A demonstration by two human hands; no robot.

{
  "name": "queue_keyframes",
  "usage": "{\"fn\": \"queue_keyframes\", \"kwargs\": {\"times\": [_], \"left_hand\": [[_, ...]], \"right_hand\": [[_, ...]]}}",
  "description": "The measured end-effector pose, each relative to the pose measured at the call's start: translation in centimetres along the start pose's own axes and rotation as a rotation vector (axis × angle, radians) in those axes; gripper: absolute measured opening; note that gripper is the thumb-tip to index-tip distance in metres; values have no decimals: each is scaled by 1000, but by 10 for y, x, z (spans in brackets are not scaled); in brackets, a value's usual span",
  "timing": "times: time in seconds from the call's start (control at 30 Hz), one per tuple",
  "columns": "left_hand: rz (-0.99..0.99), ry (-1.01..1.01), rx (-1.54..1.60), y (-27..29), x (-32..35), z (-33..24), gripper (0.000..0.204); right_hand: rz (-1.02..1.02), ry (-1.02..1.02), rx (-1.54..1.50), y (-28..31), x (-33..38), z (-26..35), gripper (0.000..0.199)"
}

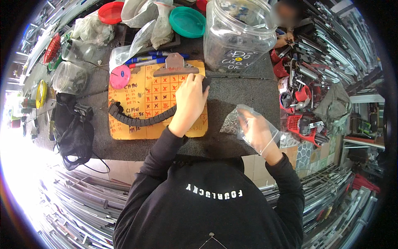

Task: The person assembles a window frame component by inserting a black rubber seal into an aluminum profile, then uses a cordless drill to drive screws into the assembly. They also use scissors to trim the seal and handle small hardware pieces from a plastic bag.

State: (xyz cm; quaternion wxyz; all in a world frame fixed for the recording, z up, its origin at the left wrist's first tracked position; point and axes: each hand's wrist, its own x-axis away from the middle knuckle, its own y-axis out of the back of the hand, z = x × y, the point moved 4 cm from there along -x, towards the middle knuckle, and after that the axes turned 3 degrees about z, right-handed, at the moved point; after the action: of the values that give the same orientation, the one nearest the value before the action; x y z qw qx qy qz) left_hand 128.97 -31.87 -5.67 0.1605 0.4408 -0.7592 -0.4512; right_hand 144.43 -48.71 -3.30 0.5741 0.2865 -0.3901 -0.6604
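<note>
My left hand (pixel 190 101) is closed around a black segmented cable chain (pixel 143 121). The chain curves out to the left across an orange clipboard (pixel 159 132), and its other end shows beyond my fingers. Inside a clear plastic bag (pixel 269 143), my right hand (pixel 257 130) has its fingers bent together among small dark and silvery pieces (pixel 229 124). Whatever those fingertips pinch is hidden by the plastic. The clipboard bears a hand-marked grid and has a metal clip (pixel 176 66) at its top.
A large clear jar (pixel 238 45) stands behind my right hand. Pens (pixel 145 62), a pink disc (pixel 120 77), a green lid (pixel 187 22) and a red lid (pixel 110 13) lie around the clipboard. A black bag (pixel 72 133) hangs at the left. Another person's hand (pixel 284 40) shows at the far right.
</note>
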Motion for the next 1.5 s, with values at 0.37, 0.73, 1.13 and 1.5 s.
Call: {"fn": "queue_keyframes", "kwargs": {"times": [0.37,0.73,1.13,1.5], "left_hand": [[315,-132,326,81,22,-36,25],[342,-183,-277,165,58,-59,32],[1018,-634,514,190,23,-70,53],[622,-523,373,86,0,-69,38]], "right_hand": [[181,-54,54,-3,6,-8,18],[182,1,-39,3,6,-16,19],[218,72,-107,11,-3,-6,21],[257,25,-191,3,-8,-8,23]]}}
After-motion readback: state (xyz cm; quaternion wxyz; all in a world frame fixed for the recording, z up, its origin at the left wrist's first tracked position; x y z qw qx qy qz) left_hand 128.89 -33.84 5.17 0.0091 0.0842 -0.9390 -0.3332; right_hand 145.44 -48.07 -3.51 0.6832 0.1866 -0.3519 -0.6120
